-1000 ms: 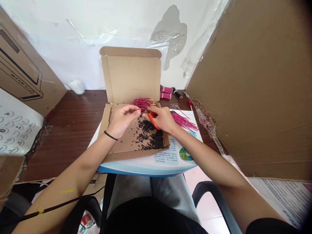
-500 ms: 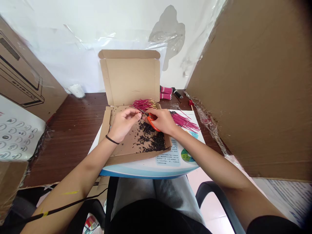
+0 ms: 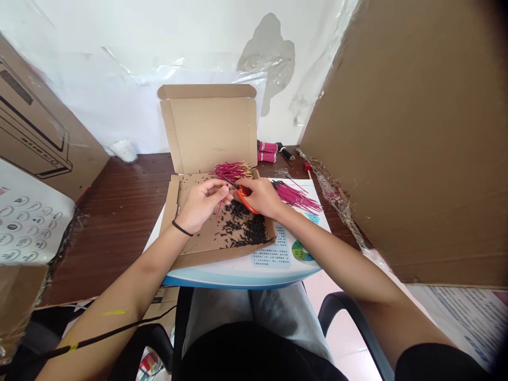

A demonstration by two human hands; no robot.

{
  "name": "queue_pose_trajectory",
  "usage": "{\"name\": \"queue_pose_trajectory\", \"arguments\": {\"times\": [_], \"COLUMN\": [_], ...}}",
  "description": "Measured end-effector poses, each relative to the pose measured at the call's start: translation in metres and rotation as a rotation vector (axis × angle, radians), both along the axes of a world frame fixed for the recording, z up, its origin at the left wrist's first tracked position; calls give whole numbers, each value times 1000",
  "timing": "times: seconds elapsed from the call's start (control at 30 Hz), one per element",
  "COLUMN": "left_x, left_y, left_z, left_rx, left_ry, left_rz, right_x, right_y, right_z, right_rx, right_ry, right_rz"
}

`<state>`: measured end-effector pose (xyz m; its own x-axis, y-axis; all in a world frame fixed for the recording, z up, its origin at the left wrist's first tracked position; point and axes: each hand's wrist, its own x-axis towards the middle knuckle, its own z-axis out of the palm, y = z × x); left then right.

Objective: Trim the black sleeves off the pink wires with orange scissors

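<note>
So the left hand has a thin pink wire pinched over the cardboard box, with the right hand gripping orange-handled cutters right beside it. Loose black bits litter the box's near right corner, more pink wires by its far edge.

Orange tool handles, magenta strands

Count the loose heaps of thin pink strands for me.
2: a gold-tipped heap at the back of the cardboard box, and a black-tipped heap right of it on the printed sheet. The raised lid may hide more.
</note>
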<state>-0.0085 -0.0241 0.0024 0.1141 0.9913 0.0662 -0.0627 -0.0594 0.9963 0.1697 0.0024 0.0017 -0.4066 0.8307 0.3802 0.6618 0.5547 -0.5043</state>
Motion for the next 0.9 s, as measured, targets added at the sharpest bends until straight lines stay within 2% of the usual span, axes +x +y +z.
{"name": "queue_pose_trajectory", "arguments": {"times": [0.27, 0.5, 0.77, 0.9], "left_x": [0, 1, 1, 1], "left_y": [-1, -3, 2, 2], "left_z": [-1, 0, -1, 1], "left_rx": [57, 61, 111, 142], "left_ry": [16, 75, -16, -60], "left_rz": [-29, -55, 96, 102], "right_x": [1, 1, 3, 5], "right_y": [0, 0, -5, -7], "right_z": [1, 1, 7, 12], "right_rx": [-24, -38, 9, -3], "right_ry": [132, 128, 185, 166], "right_rz": [16, 37, -35, -13]}}
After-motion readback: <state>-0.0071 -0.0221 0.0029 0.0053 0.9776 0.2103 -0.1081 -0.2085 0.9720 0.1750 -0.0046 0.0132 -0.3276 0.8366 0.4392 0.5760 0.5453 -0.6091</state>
